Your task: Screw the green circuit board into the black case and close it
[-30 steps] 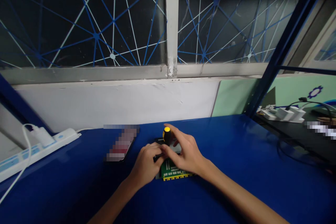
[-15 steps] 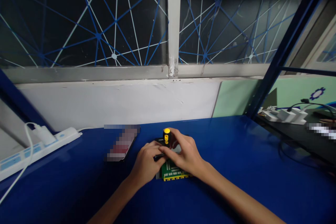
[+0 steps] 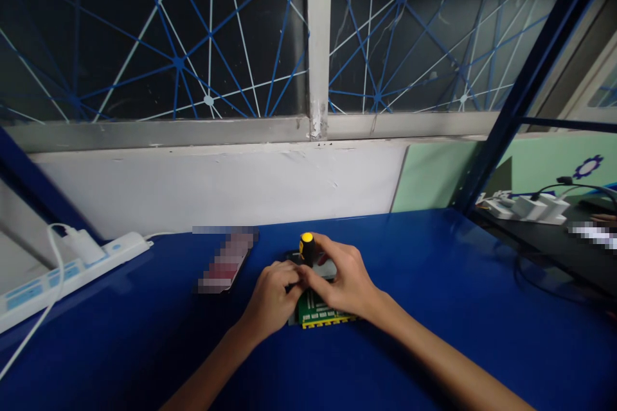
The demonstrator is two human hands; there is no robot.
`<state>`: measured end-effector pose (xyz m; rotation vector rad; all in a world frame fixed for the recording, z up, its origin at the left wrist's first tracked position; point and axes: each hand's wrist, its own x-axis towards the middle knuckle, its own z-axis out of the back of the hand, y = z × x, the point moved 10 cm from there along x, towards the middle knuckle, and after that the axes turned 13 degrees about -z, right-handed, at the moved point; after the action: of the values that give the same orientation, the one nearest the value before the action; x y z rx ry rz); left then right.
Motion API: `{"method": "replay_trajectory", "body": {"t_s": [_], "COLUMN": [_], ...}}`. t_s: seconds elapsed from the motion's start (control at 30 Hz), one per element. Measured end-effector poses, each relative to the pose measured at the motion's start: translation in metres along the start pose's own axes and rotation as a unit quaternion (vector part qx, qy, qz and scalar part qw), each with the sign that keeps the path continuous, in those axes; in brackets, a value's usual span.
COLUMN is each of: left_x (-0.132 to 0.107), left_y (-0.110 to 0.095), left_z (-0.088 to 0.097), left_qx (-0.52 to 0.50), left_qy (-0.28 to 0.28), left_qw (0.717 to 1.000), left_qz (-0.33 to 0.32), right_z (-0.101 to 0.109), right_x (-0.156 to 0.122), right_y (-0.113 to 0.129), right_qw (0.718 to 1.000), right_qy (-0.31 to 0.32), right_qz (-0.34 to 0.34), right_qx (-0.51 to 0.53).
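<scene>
A screwdriver (image 3: 307,250) with a black and yellow handle stands nearly upright, yellow end up. My right hand (image 3: 344,273) is closed around its handle with thumb and fingers. Close beside it, my left hand (image 3: 274,292) has its fingers pinched together near the screwdriver's lower part. A dark piece shows at those left fingertips, but what it is stays hidden. Beneath both hands lies a green circuit board (image 3: 321,316) with a yellow toothed strip along its near edge. Grey and black parts show around the board. The screwdriver's tip is hidden by my hands.
On the blue table (image 3: 434,308), a phone-like slab (image 3: 229,260), partly blurred out, lies left of my hands. A white power strip (image 3: 72,276) with a plugged-in charger runs along the left side. White adapters (image 3: 535,207) and cables sit on a dark surface at right.
The screwdriver's handle has turned, its yellow marking now facing more to the left. My right fingers have shifted slightly around it. Both hands stay at about the same place over the board.
</scene>
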<state>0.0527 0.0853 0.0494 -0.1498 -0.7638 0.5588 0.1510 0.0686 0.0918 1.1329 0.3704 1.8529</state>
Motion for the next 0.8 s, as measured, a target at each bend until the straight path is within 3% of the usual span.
{"method": "replay_trajectory", "body": {"t_s": [0.8], "left_x": [-0.001], "left_y": [0.000], "left_z": [-0.001], "left_qx": [0.019], "left_qy": [0.010], "left_qw": [1.000], "left_qz": [0.005], "right_z": [-0.004], "right_x": [0.002], "right_y": [-0.017], "right_qw": [0.996], "right_qy": [-0.043], "right_qz": [-0.065], "right_qx": [0.051]}}
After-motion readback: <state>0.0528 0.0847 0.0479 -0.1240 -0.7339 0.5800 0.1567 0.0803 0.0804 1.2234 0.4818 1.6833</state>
